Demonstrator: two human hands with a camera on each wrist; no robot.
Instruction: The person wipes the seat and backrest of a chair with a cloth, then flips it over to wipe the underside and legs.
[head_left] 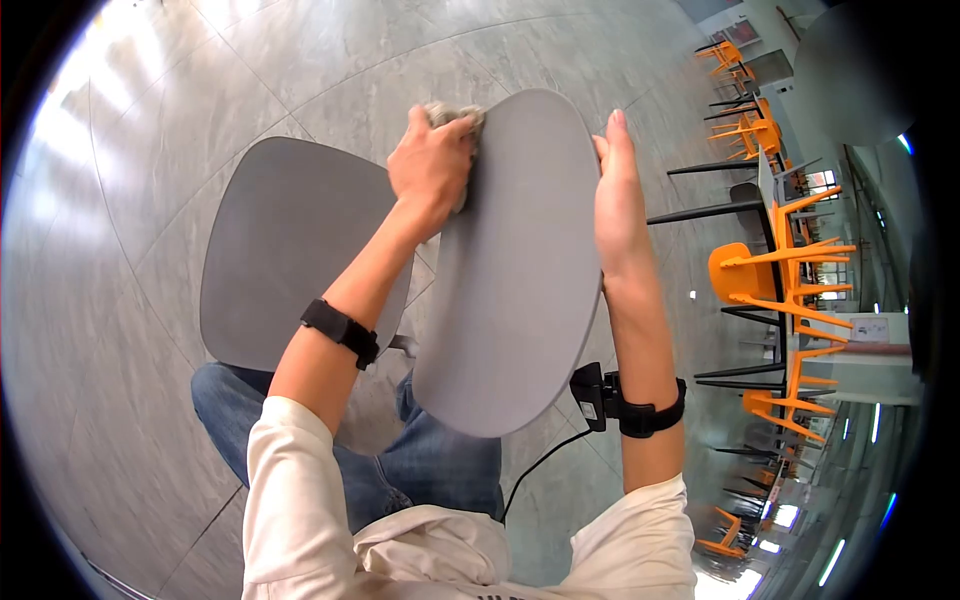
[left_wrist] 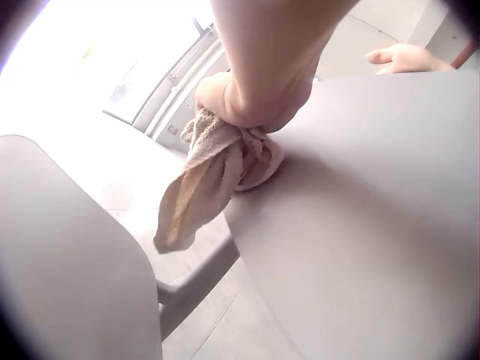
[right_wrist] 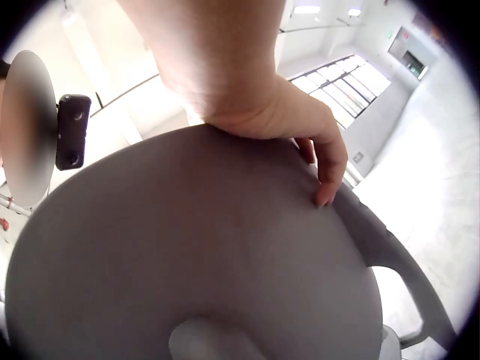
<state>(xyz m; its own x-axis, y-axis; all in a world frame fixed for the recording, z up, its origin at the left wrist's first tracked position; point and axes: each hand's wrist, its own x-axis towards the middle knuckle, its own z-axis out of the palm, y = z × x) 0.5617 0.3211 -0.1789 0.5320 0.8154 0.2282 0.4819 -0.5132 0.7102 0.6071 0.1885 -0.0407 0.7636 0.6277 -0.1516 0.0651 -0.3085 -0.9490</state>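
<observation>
A grey chair has its oval backrest (head_left: pixel 515 270) in front of me and its rounded seat (head_left: pixel 300 250) to the left. My left hand (head_left: pixel 432 165) grips a crumpled beige cloth (left_wrist: pixel 206 180) against the backrest's upper left edge; a loose end of the cloth hangs down in the left wrist view. At the opposite edge my right hand (head_left: pixel 622 205) holds the backrest, its thumb side upward. In the right wrist view, bent fingers (right_wrist: pixel 330 169) of that hand touch the backrest's back face, which the head view hides.
Under the chair spreads a grey tiled floor (head_left: pixel 130 300). Orange chairs (head_left: pixel 745 275) and dark-legged tables (head_left: pixel 765 215) line the right side. A grey support bar (left_wrist: pixel 199 289) joins near the seat. My jeans-clad leg (head_left: pixel 225 410) is close to the seat, and a black cable (head_left: pixel 535 468) runs from the right wrist camera.
</observation>
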